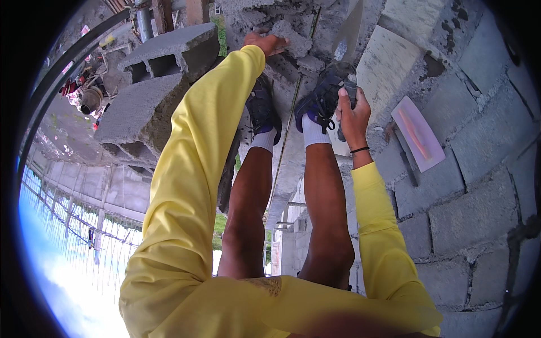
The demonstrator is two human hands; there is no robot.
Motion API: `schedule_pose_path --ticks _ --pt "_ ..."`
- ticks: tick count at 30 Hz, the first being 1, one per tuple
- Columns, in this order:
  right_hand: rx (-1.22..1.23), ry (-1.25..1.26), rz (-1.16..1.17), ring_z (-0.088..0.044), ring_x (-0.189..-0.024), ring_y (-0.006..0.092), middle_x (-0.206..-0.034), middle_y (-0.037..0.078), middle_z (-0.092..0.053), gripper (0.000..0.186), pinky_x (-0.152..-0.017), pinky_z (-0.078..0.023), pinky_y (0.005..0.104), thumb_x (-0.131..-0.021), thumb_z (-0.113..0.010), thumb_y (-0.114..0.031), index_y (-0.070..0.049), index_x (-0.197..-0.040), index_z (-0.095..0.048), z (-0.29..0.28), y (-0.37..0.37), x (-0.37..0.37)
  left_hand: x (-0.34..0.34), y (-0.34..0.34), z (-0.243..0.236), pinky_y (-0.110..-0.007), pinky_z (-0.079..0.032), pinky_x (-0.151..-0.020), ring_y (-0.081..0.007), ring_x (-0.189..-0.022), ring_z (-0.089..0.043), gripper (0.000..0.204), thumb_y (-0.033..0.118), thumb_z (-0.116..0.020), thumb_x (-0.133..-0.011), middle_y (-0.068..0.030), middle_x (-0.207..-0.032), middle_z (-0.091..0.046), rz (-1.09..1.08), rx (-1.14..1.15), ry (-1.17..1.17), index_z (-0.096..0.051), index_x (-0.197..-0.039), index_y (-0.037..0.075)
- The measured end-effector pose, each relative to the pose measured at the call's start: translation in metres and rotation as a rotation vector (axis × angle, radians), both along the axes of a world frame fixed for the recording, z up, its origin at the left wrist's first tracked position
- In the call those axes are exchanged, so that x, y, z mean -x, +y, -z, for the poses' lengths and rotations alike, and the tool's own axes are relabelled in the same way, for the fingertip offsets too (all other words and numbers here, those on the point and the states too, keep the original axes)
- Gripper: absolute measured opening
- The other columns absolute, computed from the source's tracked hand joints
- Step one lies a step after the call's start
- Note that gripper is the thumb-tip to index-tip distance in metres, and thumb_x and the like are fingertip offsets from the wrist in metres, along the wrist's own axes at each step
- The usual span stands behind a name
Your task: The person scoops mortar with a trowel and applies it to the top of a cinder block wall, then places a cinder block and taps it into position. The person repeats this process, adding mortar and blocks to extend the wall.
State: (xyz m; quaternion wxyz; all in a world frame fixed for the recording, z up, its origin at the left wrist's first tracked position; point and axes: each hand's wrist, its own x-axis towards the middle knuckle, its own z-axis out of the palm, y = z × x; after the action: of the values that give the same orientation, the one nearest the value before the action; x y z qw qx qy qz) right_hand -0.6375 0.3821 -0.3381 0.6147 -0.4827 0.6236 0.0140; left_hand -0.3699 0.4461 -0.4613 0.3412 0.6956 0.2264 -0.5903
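My left hand (262,44) grips a rough grey chunk of broken concrete or mortar (292,35) among rubble at the top middle. My right hand (352,115) is wrapped round the dark, grimy handle of a trowel (348,31), whose metal blade points upward. Both forearms wear yellow sleeves. Between them my dark sneakers (316,96) stand on the grey, dusty surface by a thin line or rod. A pale pink float (407,119) lies on the blocks at the right, over a slim dark tool (404,160).
Hollow concrete blocks (141,121) are stacked at my left. A laid block surface (473,214) fills the right. Far left lie a lower cluttered area with a bucket (90,100), a dark curved bar (60,53) and wire-and-pole structures (100,217). Timber posts (197,12) stand at the top.
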Motion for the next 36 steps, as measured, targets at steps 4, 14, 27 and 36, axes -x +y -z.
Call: schedule_pose_path --ticks 4,14,27,36 --pt "0.028 -0.05 0.001 -0.053 -0.054 0.0073 -0.069 -0.001 -0.057 0.04 -0.049 -0.044 0.0268 -0.101 -0.065 -0.04 -0.001 -0.109 -0.062 -0.008 -0.003 0.018 -0.004 0.029 -0.012 -0.035 -0.059 -0.086 -0.0255 -0.101 -0.071 0.075 -0.01 -0.075 -0.076 -0.0112 -0.14 -0.063 0.268 0.366 -0.443 -0.058 -0.141 0.022" --pt "0.23 0.054 -0.435 -0.074 -0.08 0.0357 -0.088 0.021 -0.073 0.048 -0.073 -0.055 0.0415 -0.102 -0.062 -0.04 0.004 -0.118 -0.064 -0.01 -0.012 0.018 -0.02 0.043 0.006 -0.036 -0.051 -0.104 -0.026 -0.114 -0.07 0.044 0.021 -0.078 -0.085 -0.0122 -0.123 -0.074 0.486 0.072 -0.421 -0.073 -0.129 0.019" --pt "0.462 -0.17 -0.663 -0.071 -0.07 0.0388 -0.077 0.02 -0.068 0.039 -0.064 -0.053 0.0426 -0.104 -0.059 -0.037 0.0 -0.117 -0.061 0.003 -0.072 0.015 0.011 0.03 0.012 -0.042 -0.057 -0.096 -0.032 -0.106 -0.072 0.052 0.019 -0.086 -0.076 -0.0113 -0.113 -0.076 0.844 0.142 -0.899 -0.069 -0.126 0.021" --pt "0.442 -0.219 -0.691 -0.068 -0.08 0.0501 -0.086 0.03 -0.069 0.042 -0.067 -0.055 0.0499 -0.104 -0.058 -0.033 0.003 -0.125 -0.057 -0.001 -0.034 0.005 0.018 0.046 0.025 -0.042 -0.059 -0.093 -0.0329 -0.099 -0.074 0.062 0.026 -0.082 -0.079 -0.0127 -0.108 -0.076 1.006 0.003 -0.654 -0.063 -0.137 0.028"
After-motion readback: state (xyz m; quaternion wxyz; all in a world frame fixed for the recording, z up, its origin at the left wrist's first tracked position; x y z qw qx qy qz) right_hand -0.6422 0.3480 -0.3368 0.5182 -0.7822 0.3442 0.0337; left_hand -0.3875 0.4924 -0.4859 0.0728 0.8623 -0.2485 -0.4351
